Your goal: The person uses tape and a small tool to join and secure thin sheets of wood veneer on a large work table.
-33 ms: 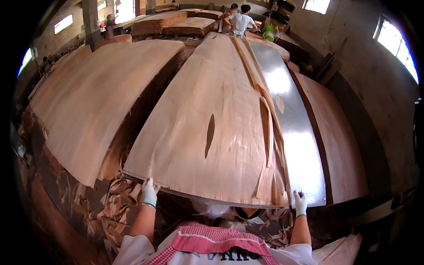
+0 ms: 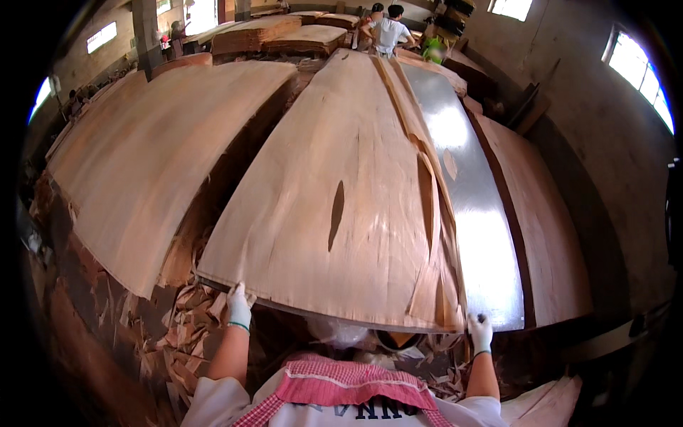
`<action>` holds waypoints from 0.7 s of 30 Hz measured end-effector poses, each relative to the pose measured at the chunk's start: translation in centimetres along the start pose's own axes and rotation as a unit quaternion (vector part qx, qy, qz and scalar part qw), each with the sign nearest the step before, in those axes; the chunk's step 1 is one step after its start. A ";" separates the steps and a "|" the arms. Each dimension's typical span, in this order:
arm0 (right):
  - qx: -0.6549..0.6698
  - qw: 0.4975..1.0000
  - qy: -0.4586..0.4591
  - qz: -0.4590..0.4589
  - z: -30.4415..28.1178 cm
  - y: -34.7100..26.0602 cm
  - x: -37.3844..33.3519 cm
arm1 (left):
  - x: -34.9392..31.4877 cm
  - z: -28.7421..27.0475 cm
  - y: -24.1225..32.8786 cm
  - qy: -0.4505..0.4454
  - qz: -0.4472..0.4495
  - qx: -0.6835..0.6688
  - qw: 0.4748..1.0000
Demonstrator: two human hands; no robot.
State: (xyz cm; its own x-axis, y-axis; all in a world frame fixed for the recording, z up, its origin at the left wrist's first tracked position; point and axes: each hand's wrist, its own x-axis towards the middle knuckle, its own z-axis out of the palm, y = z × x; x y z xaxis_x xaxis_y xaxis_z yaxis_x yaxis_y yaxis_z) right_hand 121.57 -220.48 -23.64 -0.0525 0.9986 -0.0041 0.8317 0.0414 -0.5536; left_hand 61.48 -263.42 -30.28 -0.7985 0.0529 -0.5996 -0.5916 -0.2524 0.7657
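A wide, pale brown wood veneer sheet [image 2: 292, 192] lies lengthwise before me, with a long dark split [image 2: 336, 215] in it. My left hand [image 2: 240, 307], in a white glove, grips the sheet's near edge by its left corner. Along the right side, narrow torn veneer strips [image 2: 435, 192] lie curled and folded. Just beyond them, my gloved right hand [image 2: 481, 333] is closed at the near edge of the shiny grey tabletop [image 2: 487, 235]. A small dark thing shows at its fingertips; I cannot make out what it is.
Stacked veneer [image 2: 163, 156] stands on the left, across a dark gap. Another veneer stack [image 2: 544, 228] flanks the tabletop on the right. Veneer scraps [image 2: 192, 334] litter the floor. Two people [image 2: 389, 34] stand at the far end, near more stacks [image 2: 306, 39].
My right hand has shifted slightly left and toward me. The veneer's near edge and the loose strips have moved a little left. My left hand keeps its grip.
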 end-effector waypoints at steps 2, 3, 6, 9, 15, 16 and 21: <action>-0.114 0.990 -0.034 -0.075 0.1 -0.2 -5.4 | 0.1 -0.8 0.1 0.010 0.023 0.001 1.000; -0.169 0.977 -0.043 -0.122 0.1 0.2 -7.2 | 0.1 -0.8 0.1 0.009 0.028 -0.003 1.000; -0.246 0.968 0.006 -0.056 0.6 -1.1 -8.7 | -1.2 0.7 0.1 0.010 0.035 0.004 0.999; -0.226 0.967 0.021 -0.118 -0.4 -2.1 -11.7 | -4.1 1.4 -0.5 0.081 0.221 0.157 0.959; -0.234 0.962 -0.072 -0.117 -4.1 6.7 -23.7 | -10.5 4.8 -5.8 0.018 0.469 0.653 0.595; -0.210 0.966 -0.152 -0.004 -4.4 10.1 -24.7 | -11.3 6.3 -6.7 0.012 0.461 0.666 0.586; -0.220 0.971 -0.066 -0.068 -1.7 8.1 -22.8 | -11.8 8.8 -7.5 0.021 0.399 0.719 0.568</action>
State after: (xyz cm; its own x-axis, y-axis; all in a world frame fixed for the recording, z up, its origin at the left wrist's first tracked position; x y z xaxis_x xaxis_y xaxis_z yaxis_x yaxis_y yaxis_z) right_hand 130.45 -242.82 -26.65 -0.2241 0.9714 -0.0787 0.9663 0.2110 -0.1476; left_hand 74.38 -253.66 -26.93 -0.8905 0.4457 0.0911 0.4550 0.8725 0.1782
